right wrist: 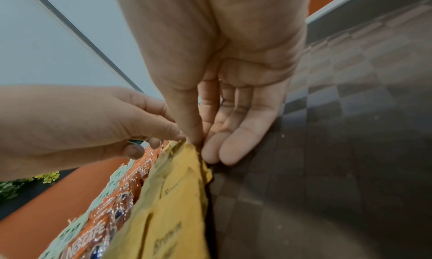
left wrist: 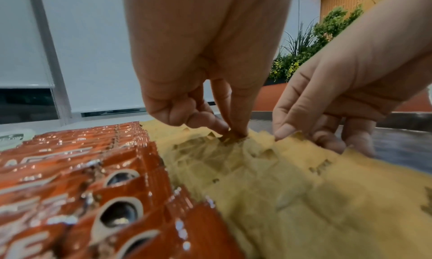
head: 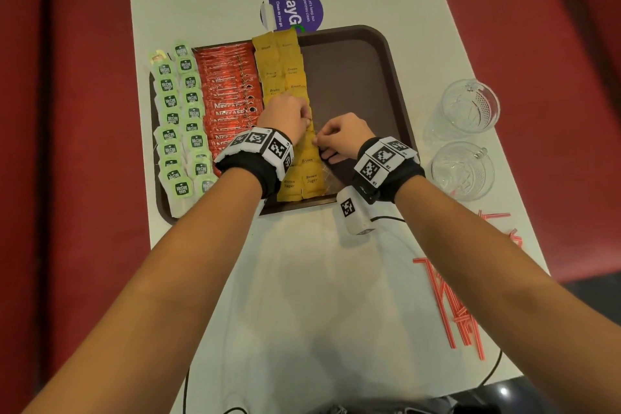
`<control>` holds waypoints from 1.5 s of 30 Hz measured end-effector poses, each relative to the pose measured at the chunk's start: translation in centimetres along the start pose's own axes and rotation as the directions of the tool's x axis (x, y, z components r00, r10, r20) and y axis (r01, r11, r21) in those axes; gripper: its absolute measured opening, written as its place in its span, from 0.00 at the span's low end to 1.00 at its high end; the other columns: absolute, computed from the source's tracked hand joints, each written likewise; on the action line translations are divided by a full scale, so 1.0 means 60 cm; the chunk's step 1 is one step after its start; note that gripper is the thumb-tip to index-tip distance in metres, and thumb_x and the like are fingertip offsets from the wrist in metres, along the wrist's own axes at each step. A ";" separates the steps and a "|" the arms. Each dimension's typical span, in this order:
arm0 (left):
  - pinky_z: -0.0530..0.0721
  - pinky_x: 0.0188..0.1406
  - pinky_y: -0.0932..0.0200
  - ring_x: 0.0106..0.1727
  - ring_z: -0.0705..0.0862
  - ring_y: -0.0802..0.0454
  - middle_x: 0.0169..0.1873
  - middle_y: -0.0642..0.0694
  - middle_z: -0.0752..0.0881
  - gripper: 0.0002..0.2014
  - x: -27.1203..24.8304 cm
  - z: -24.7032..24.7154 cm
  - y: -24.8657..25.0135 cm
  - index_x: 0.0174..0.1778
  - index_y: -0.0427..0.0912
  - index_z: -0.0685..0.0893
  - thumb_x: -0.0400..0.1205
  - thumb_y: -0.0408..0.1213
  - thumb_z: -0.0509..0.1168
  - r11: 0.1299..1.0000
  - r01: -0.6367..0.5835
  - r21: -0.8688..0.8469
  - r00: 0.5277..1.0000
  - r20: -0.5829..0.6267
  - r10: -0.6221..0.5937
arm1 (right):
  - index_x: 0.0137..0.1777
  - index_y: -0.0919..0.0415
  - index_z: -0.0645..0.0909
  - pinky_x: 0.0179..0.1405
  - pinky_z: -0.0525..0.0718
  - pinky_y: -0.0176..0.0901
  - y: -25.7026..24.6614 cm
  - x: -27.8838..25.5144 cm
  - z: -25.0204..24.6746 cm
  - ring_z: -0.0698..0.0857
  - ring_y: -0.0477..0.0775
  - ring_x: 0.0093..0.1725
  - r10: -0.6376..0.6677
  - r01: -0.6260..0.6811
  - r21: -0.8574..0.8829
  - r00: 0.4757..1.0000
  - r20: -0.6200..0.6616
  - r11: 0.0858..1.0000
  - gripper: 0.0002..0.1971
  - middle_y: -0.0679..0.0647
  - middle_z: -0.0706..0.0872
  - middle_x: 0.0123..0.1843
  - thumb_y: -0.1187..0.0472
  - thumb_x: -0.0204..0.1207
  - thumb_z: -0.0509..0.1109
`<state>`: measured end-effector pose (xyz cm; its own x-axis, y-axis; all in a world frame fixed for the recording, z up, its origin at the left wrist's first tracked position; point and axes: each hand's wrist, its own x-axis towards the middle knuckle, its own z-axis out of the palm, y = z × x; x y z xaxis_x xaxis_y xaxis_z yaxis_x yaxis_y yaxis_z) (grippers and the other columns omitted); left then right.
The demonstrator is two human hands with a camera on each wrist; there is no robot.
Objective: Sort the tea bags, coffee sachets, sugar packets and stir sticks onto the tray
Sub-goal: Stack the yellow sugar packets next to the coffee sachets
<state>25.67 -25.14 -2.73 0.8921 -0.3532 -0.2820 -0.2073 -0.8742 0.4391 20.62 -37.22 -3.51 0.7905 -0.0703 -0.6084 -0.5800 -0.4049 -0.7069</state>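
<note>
A brown tray (head: pixel 353 84) holds a column of green tea bags (head: pixel 181 118), a row of red coffee sachets (head: pixel 232 91) and a row of yellow sugar packets (head: pixel 285 70). Both hands meet over the middle of the sugar row. My left hand (head: pixel 307 121) pinches a sugar packet (left wrist: pixel 292 198) between thumb and forefinger (left wrist: pixel 233 133), right beside the coffee sachets (left wrist: pixel 93 189). My right hand (head: pixel 317 141) pinches the right edge of a sugar packet (right wrist: pixel 177 207) with thumb and forefinger (right wrist: pixel 196 143), its other fingers straight over the tray floor (right wrist: pixel 304 189). Red-and-white stir sticks (head: pixel 460 312) lie on the table at the right.
Two clear glass cups (head: pixel 470 107) (head: pixel 462 170) stand right of the tray. A purple round sticker (head: pixel 292 8) lies beyond it. A small white marker box (head: pixel 353 212) with a cable sits at the tray's near edge. Red seats flank the narrow white table.
</note>
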 end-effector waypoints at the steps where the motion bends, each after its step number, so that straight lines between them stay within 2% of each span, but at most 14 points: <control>1: 0.79 0.54 0.50 0.57 0.80 0.42 0.56 0.39 0.81 0.07 0.000 0.001 0.000 0.51 0.39 0.85 0.81 0.35 0.64 1.000 0.004 -0.006 1.000 0.000 -0.004 | 0.37 0.57 0.80 0.34 0.88 0.35 0.000 0.000 -0.001 0.86 0.46 0.33 0.001 -0.001 0.001 1.000 0.004 1.000 0.06 0.56 0.87 0.40 0.61 0.75 0.72; 7: 0.79 0.55 0.52 0.56 0.82 0.42 0.54 0.38 0.83 0.08 -0.002 -0.013 -0.013 0.53 0.39 0.83 0.80 0.32 0.63 0.994 0.041 -0.103 0.998 -0.052 -0.046 | 0.47 0.62 0.80 0.30 0.87 0.35 -0.006 0.006 -0.010 0.85 0.46 0.32 0.013 -0.010 0.053 0.998 -0.064 0.999 0.05 0.52 0.84 0.36 0.60 0.78 0.69; 13: 0.76 0.63 0.50 0.62 0.78 0.40 0.61 0.36 0.79 0.14 -0.010 -0.019 -0.026 0.63 0.37 0.81 0.83 0.31 0.60 0.999 0.050 -0.007 0.998 -0.025 -0.050 | 0.55 0.67 0.82 0.40 0.88 0.40 -0.036 0.023 -0.019 0.86 0.52 0.41 0.035 -0.030 0.056 0.995 -0.089 0.998 0.09 0.58 0.84 0.42 0.63 0.79 0.67; 16: 0.74 0.64 0.50 0.64 0.76 0.40 0.63 0.36 0.77 0.15 -0.013 -0.012 -0.027 0.65 0.38 0.80 0.83 0.34 0.60 0.999 0.041 0.004 0.999 -0.006 -0.041 | 0.53 0.68 0.82 0.44 0.89 0.43 -0.042 0.030 -0.012 0.86 0.52 0.39 0.027 -0.026 0.020 0.998 -0.064 0.999 0.08 0.59 0.85 0.44 0.65 0.79 0.67; 20: 0.75 0.61 0.53 0.62 0.78 0.41 0.60 0.37 0.79 0.14 -0.012 -0.016 -0.032 0.63 0.38 0.81 0.82 0.34 0.62 1.000 0.016 -0.012 1.000 0.007 -0.016 | 0.54 0.68 0.83 0.39 0.87 0.39 -0.039 0.035 -0.010 0.83 0.46 0.32 0.022 -0.021 0.016 0.998 -0.057 1.000 0.08 0.56 0.84 0.39 0.65 0.79 0.67; 23: 0.78 0.53 0.58 0.55 0.82 0.44 0.54 0.39 0.83 0.10 -0.014 -0.024 -0.045 0.57 0.37 0.83 0.81 0.32 0.63 0.998 0.015 -0.062 1.000 -0.021 -0.017 | 0.53 0.68 0.82 0.39 0.88 0.38 -0.040 0.036 -0.018 0.86 0.48 0.37 0.022 -0.020 0.036 0.998 -0.058 0.999 0.08 0.57 0.85 0.43 0.65 0.78 0.69; 25: 0.76 0.50 0.60 0.53 0.82 0.46 0.51 0.39 0.85 0.09 -0.017 -0.027 -0.052 0.54 0.36 0.84 0.81 0.32 0.64 0.998 0.005 -0.057 1.000 -0.019 -0.006 | 0.49 0.65 0.82 0.40 0.88 0.39 -0.042 0.036 -0.021 0.87 0.50 0.41 0.022 -0.020 0.036 0.999 -0.049 0.999 0.04 0.58 0.85 0.45 0.65 0.77 0.70; 26: 0.76 0.51 0.60 0.53 0.82 0.46 0.52 0.39 0.85 0.09 -0.018 -0.027 -0.054 0.54 0.36 0.85 0.81 0.31 0.64 0.999 -0.008 -0.047 1.000 -0.016 0.008 | 0.45 0.63 0.81 0.40 0.88 0.38 -0.043 0.035 -0.021 0.87 0.50 0.41 0.018 -0.017 0.034 0.999 -0.038 0.999 0.01 0.57 0.85 0.45 0.66 0.76 0.70; 28: 0.76 0.52 0.59 0.53 0.82 0.45 0.52 0.38 0.85 0.09 -0.020 -0.025 -0.057 0.54 0.36 0.86 0.81 0.30 0.64 0.999 -0.031 -0.035 0.999 -0.019 0.031 | 0.40 0.60 0.80 0.39 0.88 0.37 -0.042 0.036 -0.017 0.86 0.47 0.38 0.009 -0.008 0.014 1.000 -0.025 1.000 0.04 0.57 0.85 0.44 0.66 0.75 0.71; 31: 0.75 0.53 0.58 0.54 0.81 0.44 0.54 0.38 0.82 0.09 -0.020 -0.021 -0.056 0.54 0.38 0.86 0.81 0.32 0.64 0.999 -0.034 -0.029 0.999 -0.030 0.033 | 0.46 0.62 0.81 0.38 0.88 0.38 -0.042 0.036 -0.014 0.86 0.49 0.39 0.011 -0.011 0.013 1.000 -0.024 1.000 0.02 0.57 0.86 0.44 0.65 0.76 0.71; 34: 0.74 0.54 0.58 0.57 0.78 0.43 0.55 0.38 0.80 0.11 -0.011 -0.029 -0.051 0.57 0.39 0.84 0.82 0.36 0.63 0.999 -0.026 -0.028 0.997 -0.071 0.024 | 0.52 0.65 0.81 0.40 0.89 0.41 -0.047 0.045 -0.019 0.86 0.51 0.43 0.004 -0.002 0.030 0.998 -0.065 1.000 0.07 0.58 0.84 0.45 0.63 0.78 0.69; 36: 0.73 0.58 0.55 0.60 0.77 0.43 0.57 0.38 0.79 0.12 0.002 -0.038 -0.045 0.60 0.38 0.82 0.83 0.36 0.61 1.000 -0.021 -0.018 0.995 -0.094 0.019 | 0.56 0.65 0.81 0.41 0.89 0.42 -0.056 0.056 -0.025 0.85 0.51 0.44 -0.007 0.008 0.006 0.994 -0.111 1.000 0.10 0.57 0.83 0.47 0.61 0.79 0.67; 39: 0.74 0.65 0.48 0.65 0.73 0.40 0.62 0.38 0.78 0.15 0.024 -0.049 -0.037 0.65 0.39 0.80 0.83 0.37 0.59 0.997 0.003 0.072 0.998 -0.070 0.002 | 0.58 0.61 0.80 0.47 0.89 0.46 -0.075 0.078 -0.032 0.85 0.51 0.46 -0.024 0.015 -0.056 0.988 -0.155 0.998 0.10 0.56 0.83 0.49 0.59 0.80 0.66; 45: 0.72 0.68 0.44 0.68 0.70 0.38 0.65 0.38 0.76 0.16 0.047 -0.042 -0.049 0.66 0.41 0.80 0.85 0.39 0.57 0.973 0.064 0.220 0.998 -0.028 -0.059 | 0.56 0.61 0.82 0.51 0.88 0.48 -0.105 0.118 -0.036 0.85 0.50 0.44 -0.037 0.021 -0.116 0.990 -0.134 0.993 0.10 0.54 0.83 0.47 0.58 0.80 0.66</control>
<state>29.82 -22.73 -2.63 0.9135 -0.2917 -0.2835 -0.2335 -0.9467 0.2218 30.27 -37.16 -2.58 0.8305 -0.1771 -0.5281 -0.5365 -0.5093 -0.6729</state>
